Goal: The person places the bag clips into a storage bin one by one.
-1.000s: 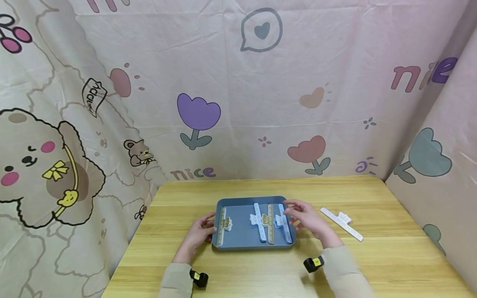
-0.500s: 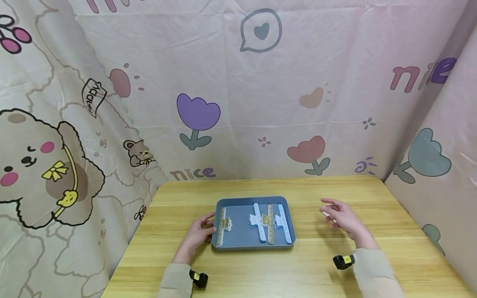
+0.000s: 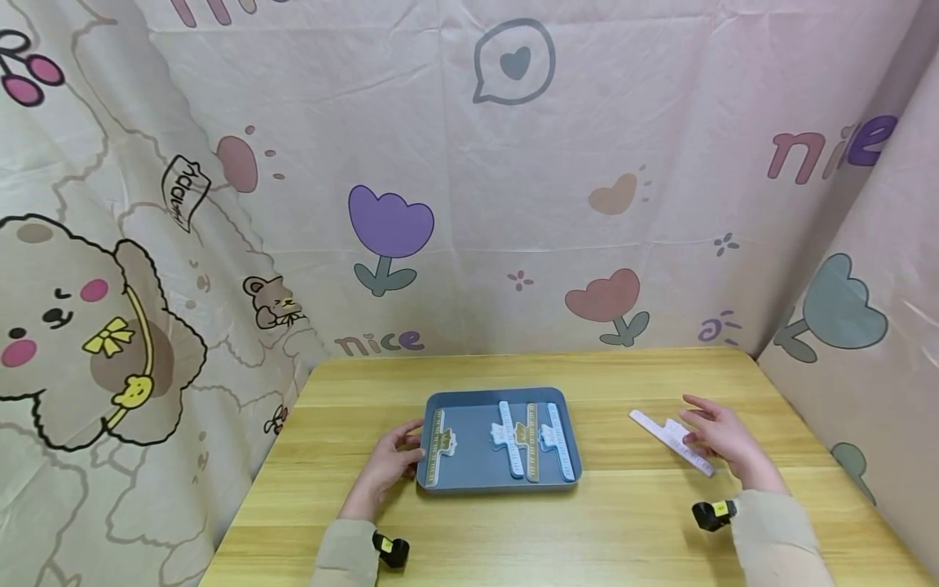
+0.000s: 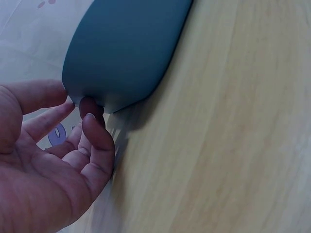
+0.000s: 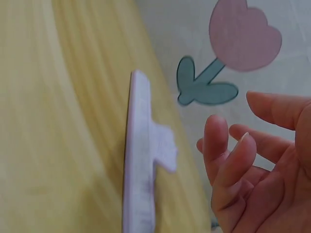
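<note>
A lilac-white ruler clip (image 3: 671, 441), a long bar with a scalloped tab, lies slanted on the table to the right of the tray. My right hand (image 3: 722, 436) hovers by its tab with fingers loosely bent and nothing in them; the right wrist view shows the fingers apart from the clip (image 5: 139, 160). At the left end of the blue-grey tray (image 3: 473, 473), my left hand (image 3: 391, 459) holds the edge between thumb and fingers, seen closer on the tray wall (image 4: 121, 53). Inside are a gold-and-white clip (image 3: 436, 448) at left, and two blue clips (image 3: 512, 440) around a gold one (image 3: 532, 444) at right.
The wooden table (image 3: 499, 542) reaches back to a printed curtain (image 3: 484, 163), which also hangs along both sides. Each wrist carries a small black camera, the left camera (image 3: 392, 551) and the right camera (image 3: 713, 515).
My right hand has moved from the tray's right end rightward to the lilac-white clip, passing over it. The left hand and the tray have stayed put.
</note>
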Demonstrator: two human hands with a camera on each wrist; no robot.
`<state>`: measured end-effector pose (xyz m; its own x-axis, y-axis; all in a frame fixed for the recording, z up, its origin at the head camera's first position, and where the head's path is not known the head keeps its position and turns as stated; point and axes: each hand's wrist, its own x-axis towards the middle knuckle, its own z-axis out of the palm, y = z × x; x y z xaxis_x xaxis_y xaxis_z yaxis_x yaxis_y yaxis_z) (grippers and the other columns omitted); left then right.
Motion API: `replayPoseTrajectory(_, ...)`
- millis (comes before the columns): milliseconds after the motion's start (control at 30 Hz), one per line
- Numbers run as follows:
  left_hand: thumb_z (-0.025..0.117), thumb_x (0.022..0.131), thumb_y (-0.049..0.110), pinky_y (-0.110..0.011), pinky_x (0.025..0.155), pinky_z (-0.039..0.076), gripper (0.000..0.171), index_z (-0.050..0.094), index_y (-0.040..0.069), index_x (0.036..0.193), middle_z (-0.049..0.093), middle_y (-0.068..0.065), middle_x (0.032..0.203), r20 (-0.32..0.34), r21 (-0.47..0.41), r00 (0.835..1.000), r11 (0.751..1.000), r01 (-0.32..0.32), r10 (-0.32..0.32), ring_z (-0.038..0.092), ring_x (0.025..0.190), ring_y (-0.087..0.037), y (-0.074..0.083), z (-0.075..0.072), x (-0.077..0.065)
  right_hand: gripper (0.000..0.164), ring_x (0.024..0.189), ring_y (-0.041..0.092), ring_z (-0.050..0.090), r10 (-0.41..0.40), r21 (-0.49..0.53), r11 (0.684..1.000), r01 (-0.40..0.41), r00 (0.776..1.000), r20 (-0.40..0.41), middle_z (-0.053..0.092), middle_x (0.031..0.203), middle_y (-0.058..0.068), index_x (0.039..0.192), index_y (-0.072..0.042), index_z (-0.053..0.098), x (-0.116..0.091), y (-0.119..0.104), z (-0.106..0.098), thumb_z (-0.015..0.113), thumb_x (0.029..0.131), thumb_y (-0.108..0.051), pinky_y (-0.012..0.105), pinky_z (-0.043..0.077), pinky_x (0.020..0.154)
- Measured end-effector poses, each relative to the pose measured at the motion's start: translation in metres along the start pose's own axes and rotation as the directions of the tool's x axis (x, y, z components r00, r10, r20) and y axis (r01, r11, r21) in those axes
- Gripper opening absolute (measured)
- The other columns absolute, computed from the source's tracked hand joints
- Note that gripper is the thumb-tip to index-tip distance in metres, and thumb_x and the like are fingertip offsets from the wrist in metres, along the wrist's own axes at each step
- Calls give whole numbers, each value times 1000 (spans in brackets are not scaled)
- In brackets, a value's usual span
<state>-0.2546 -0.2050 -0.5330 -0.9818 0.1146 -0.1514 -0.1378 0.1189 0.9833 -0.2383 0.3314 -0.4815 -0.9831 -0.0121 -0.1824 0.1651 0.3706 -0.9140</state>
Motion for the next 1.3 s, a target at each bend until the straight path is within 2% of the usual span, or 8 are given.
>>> replayPoseTrajectory(133, 57, 82, -6, -35, 59, 48, 58, 40, 6, 136, 48, -23, 117, 4, -4, 1000, 1000, -2, 2, 58, 80, -27, 0, 0, 0, 66, 74, 24, 59, 31, -26, 999, -31, 1000, -3, 39, 127, 33, 142, 4, 14, 0, 12, -5, 46, 95, -30, 30, 46, 54)
replayPoseTrajectory(233, 57, 82, -6, -35, 59, 47, 58, 40, 6, 136, 48, -24, 118, 7, -5, 1000, 1000, -1, 1, 57, 81, -27, 1, -1, 0, 64, 71, 21, 58, 73, -32, 997, -73, 997, -4, 52, 113, 25, 142, 4, 16, 0, 17, -6, 47, 95, -26, 29, 44, 52)
replayPoseTrajectory(333, 57, 82, -6, -34, 59, 47, 58, 39, 5, 136, 47, -24, 118, 11, -6, 1000, 1000, -1, 1, 57, 81, -28, 1, -1, 0, 60, 69, 18, 59, 105, -21, 994, -105, 994, -5, 58, 99, 17, 141, 4, 18, 0, 21, -6, 45, 95, -24, 29, 45, 52)
replayPoseTrajectory(400, 57, 82, -6, -34, 59, 47, 58, 39, 5, 136, 47, -24, 118, 12, -9, 1000, 1000, 0, 0, 57, 81, -27, 1, -1, 0, 58, 68, 17, 59, 116, -14, 993, -116, 993, -3, 59, 93, 14, 141, 4, 19, 0, 23, -6, 43, 96, -24, 28, 45, 52)
replayPoseTrajectory(600, 56, 82, -7, -34, 59, 47, 58, 40, 6, 136, 48, -24, 118, 6, -5, 1000, 1000, -2, 2, 57, 80, -27, 2, 0, 0, 58, 64, 17, 58, 124, -16, 992, -124, 992, 1, 62, 91, 11, 139, 4, 24, 0, 26, -5, 47, 94, -24, 27, 42, 49)
replayPoseTrajectory(833, 57, 82, -5, -34, 59, 47, 57, 40, 6, 136, 48, -24, 117, 3, 1, 1000, 1000, 1, -1, 57, 80, -27, 0, -1, 0, 53, 52, 13, 48, 95, -96, 991, -91, 995, 43, 62, 83, 8, 137, 1, 35, 1, 33, 2, 51, 93, -25, 25, 36, 40)
replayPoseTrajectory(1067, 57, 82, -5, -35, 59, 47, 57, 41, 6, 136, 48, -23, 117, 2, 6, 1000, 1000, -5, 5, 57, 80, -27, 1, -1, -1, 53, 50, 12, 45, 107, -87, 991, -100, 992, 73, 62, 86, 8, 137, -5, 39, 1, 37, 10, 55, 90, -25, 24, 34, 39)
replayPoseTrajectory(1300, 57, 83, -5, -35, 58, 48, 57, 40, 6, 136, 49, -23, 117, 3, 6, 1000, 1000, -6, 6, 58, 80, -27, 1, 0, -1, 51, 49, 12, 44, 108, -73, 992, -102, 991, 83, 60, 77, 8, 133, -4, 43, 2, 39, 16, 59, 87, -20, 24, 34, 38)
